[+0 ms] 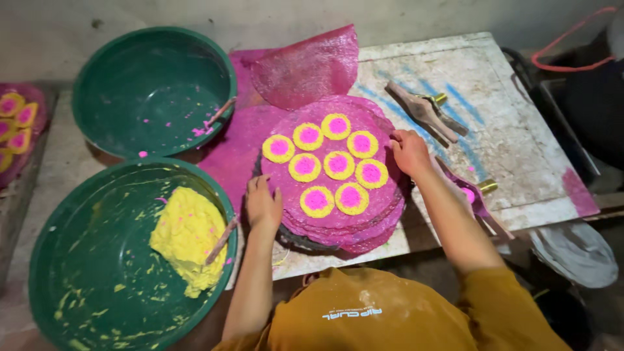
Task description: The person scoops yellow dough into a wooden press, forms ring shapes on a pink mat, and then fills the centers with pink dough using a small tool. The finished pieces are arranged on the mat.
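The fingers of the left hand (262,203) lie loosely together, slightly curled, their tips resting on the left edge of the stack of pink discs (338,214). The fingers of the right hand (409,151) are a little spread and bent, pressing on the right rim of the same stack. Neither hand is closed around anything; both only touch the edges, one on each side.

The stack sits in the middle of the bench (520,143), on a pink sheet (234,156). Its top disc carries eight small yellow rounds with pink centres (338,164), set close together but apart from each other. Another pink disc (305,65) leans tilted behind the stack.

To the left stand two green bowls. The near bowl (97,273) holds a lump of yellow paste (188,237) against its right wall, with a stick (222,239) stuck in it and yellow smears around the inside. The far bowl (130,97) is nearly empty, with only pink specks and a stick (221,110) resting at its right rim.

On the right of the bench lie a wooden tool with a brass end (422,112) and a pink-stained tool (474,198) just beside the right forearm. At the far left edge, a tray of more yellow and pink rounds (16,127) is partly in view.
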